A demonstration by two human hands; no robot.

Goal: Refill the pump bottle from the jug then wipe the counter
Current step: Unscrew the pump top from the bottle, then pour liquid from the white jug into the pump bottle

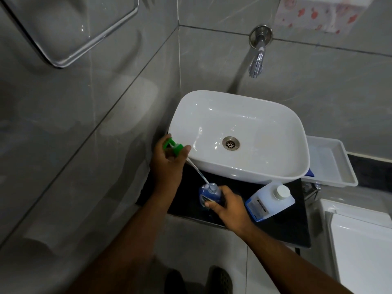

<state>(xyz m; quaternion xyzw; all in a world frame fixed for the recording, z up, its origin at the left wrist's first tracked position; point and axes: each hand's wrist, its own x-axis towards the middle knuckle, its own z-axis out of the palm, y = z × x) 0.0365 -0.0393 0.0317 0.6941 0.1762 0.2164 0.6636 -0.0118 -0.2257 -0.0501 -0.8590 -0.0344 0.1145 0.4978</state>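
Observation:
A small clear pump bottle (pixel 209 193) with blue liquid stands on the black counter (pixel 282 228), and my right hand (pixel 229 205) grips its side. My left hand (pixel 167 164) holds the green pump head (pixel 172 146) up and to the left, beside the sink. The pump's white dip tube (pixel 196 169) slants down, its tip at the bottle's open neck. To the right of the bottle a translucent jug (pixel 269 201) with a white cap and blue label stands on the counter, capped and untouched.
A white vessel sink (pixel 239 170) fills the back of the counter under a chrome wall tap (pixel 257 58). A white plastic tray (pixel 331 164) sits at its right. A toilet cistern (pixel 360 240) is lower right. Grey tiled walls close in at left and behind.

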